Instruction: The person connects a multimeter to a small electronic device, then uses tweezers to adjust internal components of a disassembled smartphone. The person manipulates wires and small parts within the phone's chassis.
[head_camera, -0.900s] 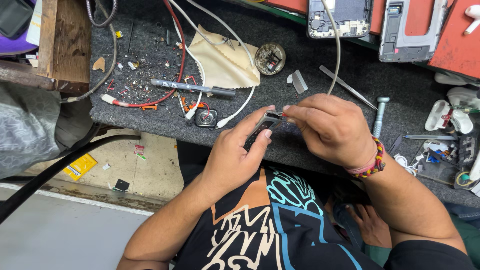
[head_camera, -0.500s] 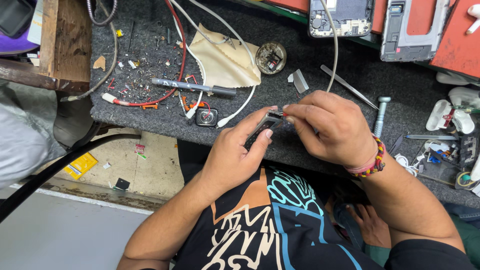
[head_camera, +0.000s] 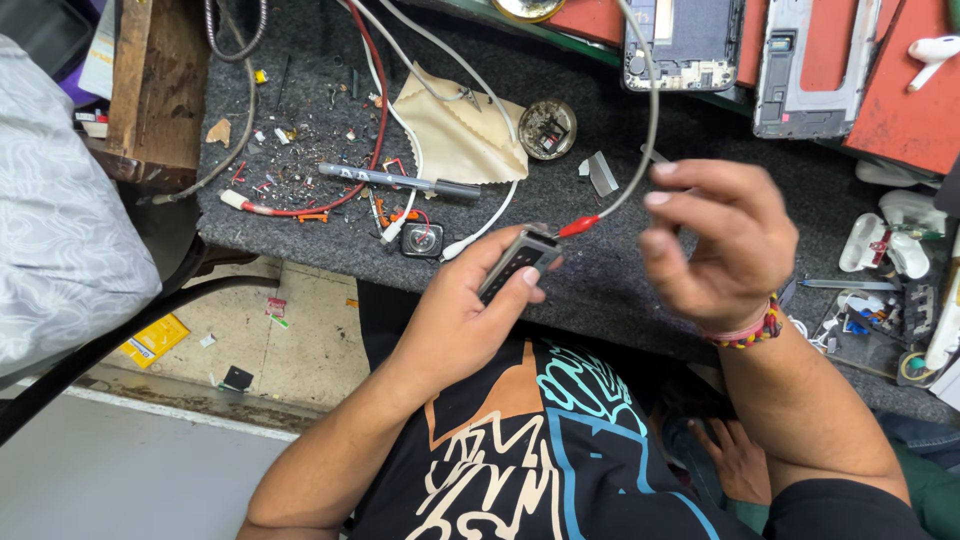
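Note:
My left hand (head_camera: 468, 318) grips a small grey and black rectangular device (head_camera: 517, 262) just above the front edge of the bench. A red clip (head_camera: 580, 226) on the end of a grey cable (head_camera: 652, 120) sits at the device's top corner. To the right of the device, my right hand (head_camera: 712, 243) hovers with its fingers spread and nothing in it. It is apart from the device, and the grey cable runs up behind its fingertips. A beaded band circles my right wrist.
The dark felt bench (head_camera: 600, 285) carries a beige cloth (head_camera: 455, 135), a grey marker (head_camera: 400, 181), a round tin (head_camera: 547, 128), red wire (head_camera: 375, 120) and small scraps. Opened phone bodies (head_camera: 685, 35) lie at the back. White earbud parts (head_camera: 880, 245) sit right, a wooden block (head_camera: 150, 90) left.
My right hand has come off the device, moved to the right and opened. My left hand still holds the device, now with the red clip showing at its top.

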